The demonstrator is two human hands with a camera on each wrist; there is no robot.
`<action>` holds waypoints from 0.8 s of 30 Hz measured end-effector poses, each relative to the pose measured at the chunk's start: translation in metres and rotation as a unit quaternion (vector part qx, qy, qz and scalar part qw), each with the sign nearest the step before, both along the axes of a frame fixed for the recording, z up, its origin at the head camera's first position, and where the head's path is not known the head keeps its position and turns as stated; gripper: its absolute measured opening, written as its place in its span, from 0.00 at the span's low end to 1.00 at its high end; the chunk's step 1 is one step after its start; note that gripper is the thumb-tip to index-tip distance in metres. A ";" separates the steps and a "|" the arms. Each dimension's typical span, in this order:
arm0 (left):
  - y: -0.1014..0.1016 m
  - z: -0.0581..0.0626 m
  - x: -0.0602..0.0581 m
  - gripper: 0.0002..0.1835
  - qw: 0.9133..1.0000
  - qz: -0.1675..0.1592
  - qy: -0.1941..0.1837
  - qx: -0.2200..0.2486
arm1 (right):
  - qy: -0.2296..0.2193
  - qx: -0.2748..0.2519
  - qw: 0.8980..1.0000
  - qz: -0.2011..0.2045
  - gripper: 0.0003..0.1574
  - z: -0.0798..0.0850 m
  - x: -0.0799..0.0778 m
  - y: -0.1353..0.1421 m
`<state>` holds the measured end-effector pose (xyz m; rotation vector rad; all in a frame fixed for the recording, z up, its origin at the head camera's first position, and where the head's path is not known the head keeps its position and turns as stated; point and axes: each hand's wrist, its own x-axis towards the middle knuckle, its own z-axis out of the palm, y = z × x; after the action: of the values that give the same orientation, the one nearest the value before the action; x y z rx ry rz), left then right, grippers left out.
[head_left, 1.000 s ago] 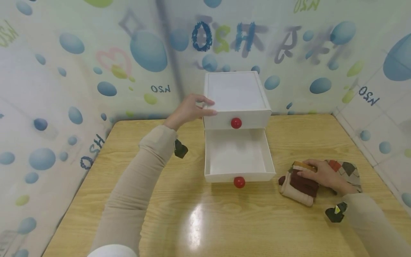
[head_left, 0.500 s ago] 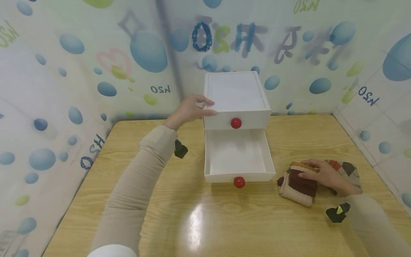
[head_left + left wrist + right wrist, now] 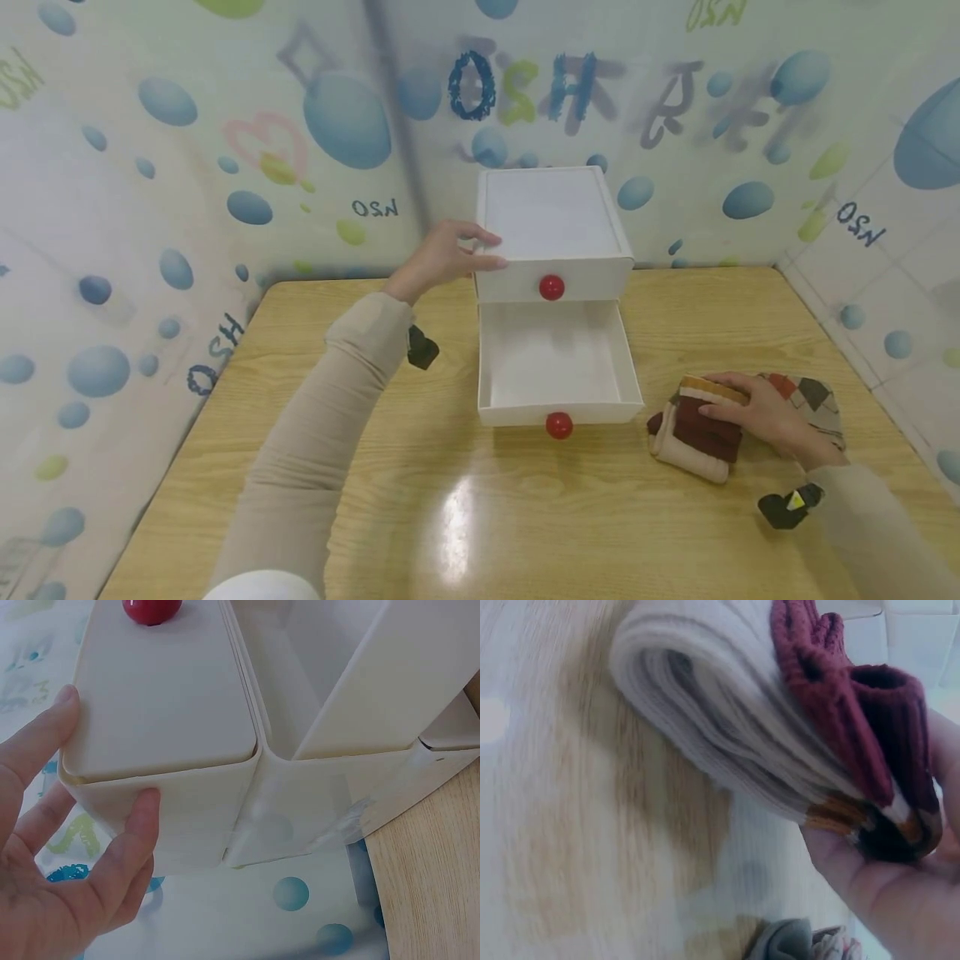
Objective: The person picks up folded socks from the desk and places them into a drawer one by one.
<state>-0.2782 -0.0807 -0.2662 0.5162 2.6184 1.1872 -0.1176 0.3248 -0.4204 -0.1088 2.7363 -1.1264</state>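
A white two-drawer cabinet (image 3: 553, 212) stands at the back of the table, its lower drawer (image 3: 555, 358) pulled out and bare inside, its upper one closed. My left hand (image 3: 450, 254) rests at the cabinet's upper left front corner; in the left wrist view its fairly straight fingers (image 3: 139, 832) spread over the edge and side panel. To the right of the drawer, my right hand (image 3: 765, 412) grips folded socks (image 3: 705, 437), cream and maroon with an ochre band. The right wrist view shows the folded socks (image 3: 705, 697) with ribbed maroon cuffs, fingers wrapped round one end.
Behind my right hand lies an argyle-patterned sock (image 3: 817, 400) in grey, red and beige. Red ball knobs (image 3: 552, 287) stick out from both drawer fronts. The wooden table (image 3: 360, 500) meets patterned walls at the back and sides.
My right hand's hold on the folded socks has shifted slightly, and the socks have moved a little left. The left hand and cabinet have stayed put.
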 end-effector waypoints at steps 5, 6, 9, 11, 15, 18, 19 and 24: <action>0.000 0.000 0.000 0.25 1.000 -0.004 0.004 0.002 | 0.001 -0.015 1.000 -0.012 0.35 0.001 0.003 0.000; 0.000 0.000 0.001 0.25 1.000 -0.005 0.004 0.002 | 0.002 -0.018 1.000 -0.012 0.35 0.001 0.003 0.000; 0.000 0.000 0.001 0.24 1.000 -0.005 0.005 0.001 | 0.001 -0.024 1.000 -0.019 0.34 0.002 0.004 -0.002; -0.001 0.000 0.001 0.24 1.000 -0.005 0.005 0.002 | -0.003 -0.029 0.999 -0.020 0.35 0.004 0.005 -0.003; -0.001 0.000 0.001 0.24 1.000 -0.004 0.007 0.004 | -0.005 -0.034 0.999 -0.014 0.36 0.010 0.006 -0.006; -0.001 0.001 0.001 0.24 1.000 -0.002 0.007 0.007 | -0.001 -0.041 0.999 -0.010 0.36 0.015 0.007 -0.009; -0.001 0.001 0.001 0.24 1.000 -0.001 0.006 0.008 | -0.001 -0.046 0.999 -0.010 0.35 0.016 0.007 -0.010; 0.000 0.003 0.004 0.24 1.000 0.002 -0.003 0.009 | 0.005 -0.070 0.998 -0.006 0.33 0.020 0.008 -0.015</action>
<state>-0.2743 -0.0808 -0.2628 0.5097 2.6085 1.2115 -0.1095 0.3097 -0.4007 -0.1176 2.6692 -1.3228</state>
